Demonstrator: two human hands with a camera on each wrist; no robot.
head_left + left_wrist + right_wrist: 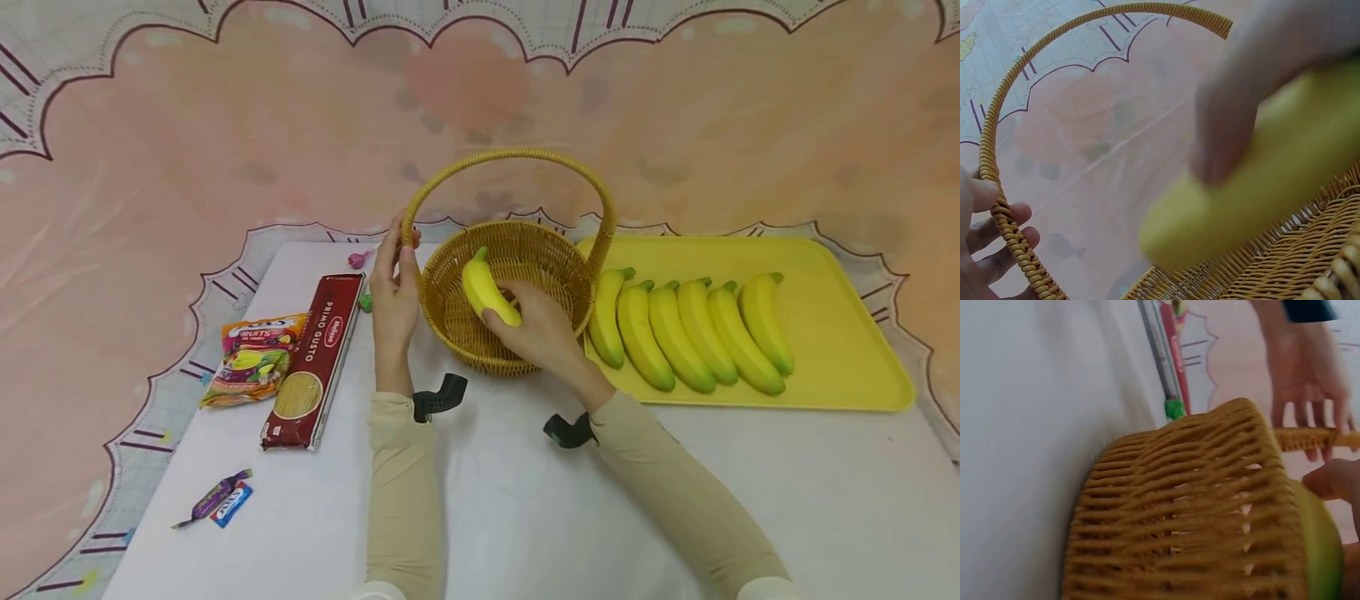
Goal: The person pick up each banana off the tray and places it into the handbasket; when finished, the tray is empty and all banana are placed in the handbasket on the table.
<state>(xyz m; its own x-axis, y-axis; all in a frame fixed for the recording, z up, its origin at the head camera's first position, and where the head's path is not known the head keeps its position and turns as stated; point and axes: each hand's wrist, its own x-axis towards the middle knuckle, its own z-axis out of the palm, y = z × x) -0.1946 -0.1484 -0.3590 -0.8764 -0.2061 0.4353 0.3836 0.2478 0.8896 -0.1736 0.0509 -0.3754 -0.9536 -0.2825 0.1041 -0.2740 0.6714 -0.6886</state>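
A woven wicker basket with a tall arched handle stands on the white table. My left hand holds the base of the handle at the basket's left rim; in the left wrist view its fingers curl round the handle. My right hand grips a yellow banana over the basket's opening, stem tip up. The left wrist view shows that banana blurred above the rim. In the right wrist view the basket wall fills the frame, with the banana at its edge.
A yellow tray at the right holds several bananas in a row. Left of the basket lie a red pasta packet, a fruit snack bag, a lollipop and two wrapped candies.
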